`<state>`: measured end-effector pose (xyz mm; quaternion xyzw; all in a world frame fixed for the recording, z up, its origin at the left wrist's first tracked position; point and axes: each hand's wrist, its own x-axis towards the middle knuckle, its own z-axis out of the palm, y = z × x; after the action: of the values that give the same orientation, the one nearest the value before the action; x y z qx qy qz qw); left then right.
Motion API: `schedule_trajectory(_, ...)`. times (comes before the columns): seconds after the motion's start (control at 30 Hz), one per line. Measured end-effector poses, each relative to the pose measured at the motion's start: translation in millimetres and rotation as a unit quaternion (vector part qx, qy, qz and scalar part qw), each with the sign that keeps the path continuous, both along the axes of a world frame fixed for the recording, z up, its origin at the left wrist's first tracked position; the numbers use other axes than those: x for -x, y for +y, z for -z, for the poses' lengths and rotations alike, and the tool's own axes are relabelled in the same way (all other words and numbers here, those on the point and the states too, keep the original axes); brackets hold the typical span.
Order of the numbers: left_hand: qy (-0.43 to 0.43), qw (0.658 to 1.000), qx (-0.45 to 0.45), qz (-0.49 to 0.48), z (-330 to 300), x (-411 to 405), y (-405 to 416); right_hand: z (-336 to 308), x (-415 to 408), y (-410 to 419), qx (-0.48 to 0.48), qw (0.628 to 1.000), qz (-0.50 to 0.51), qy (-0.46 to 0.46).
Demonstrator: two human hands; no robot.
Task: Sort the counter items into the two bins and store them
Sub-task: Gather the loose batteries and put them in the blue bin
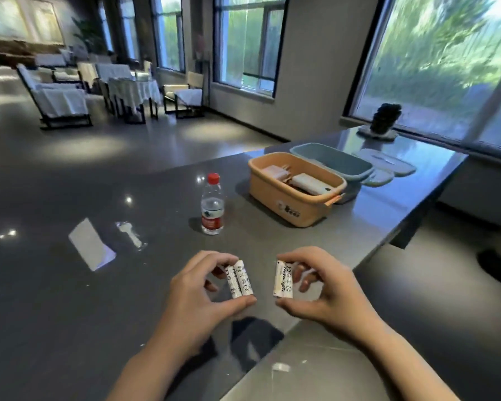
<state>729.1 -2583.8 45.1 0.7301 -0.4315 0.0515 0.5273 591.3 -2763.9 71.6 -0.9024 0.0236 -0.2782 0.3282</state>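
Down near the front edge of the dark counter (70, 299), both hands are holding batteries just above the surface. The left hand (197, 296) is pinching a pair of white batteries (240, 280) between thumb and curled fingers; the right hand (327, 290) is pinching a second pair of white batteries (284, 280) the same way. Each pair's long axis is running away from the person, roughly toward the bins. The orange bin (289, 209), already holding a charger and a power bank, is sitting ahead and to the right, with the blue bin (356, 169) touching it behind, so the right hand is probably the nearer one. A water bottle (212, 204), a white card (91, 244) and a small clear packet (130, 234) are waiting unsorted to the left
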Motion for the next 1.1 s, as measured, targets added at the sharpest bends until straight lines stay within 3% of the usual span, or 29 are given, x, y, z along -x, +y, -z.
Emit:
schedule_trajectory(0.2, 0.003, 0.998, -0.032, 0.047, -7.6, 53.4, -112.6, -12.9, 66.4, -105.4, -0.016, 0.998, 0.061, 0.004)
schedule_trajectory(0.4, -0.015, 0.997, -0.052, 0.062, -12.6, 58.1, -200.7, -0.8, 78.0, -187.9, -0.031, 0.996, 0.086, -0.018)
schedule_trajectory(0.8, 0.014, 0.999, -0.038, -0.015, -17.0, -22.3, -363.3, 3.0, -16.5, -363.9, -0.017, 1.0, 0.013, 0.007)
schedule_trajectory(1.1, 0.014, 0.995, -0.076, -0.061, -25.5, -60.1, -452.7, 2.4, -78.0, -477.7, -0.069, 0.998, -0.004, -0.001)
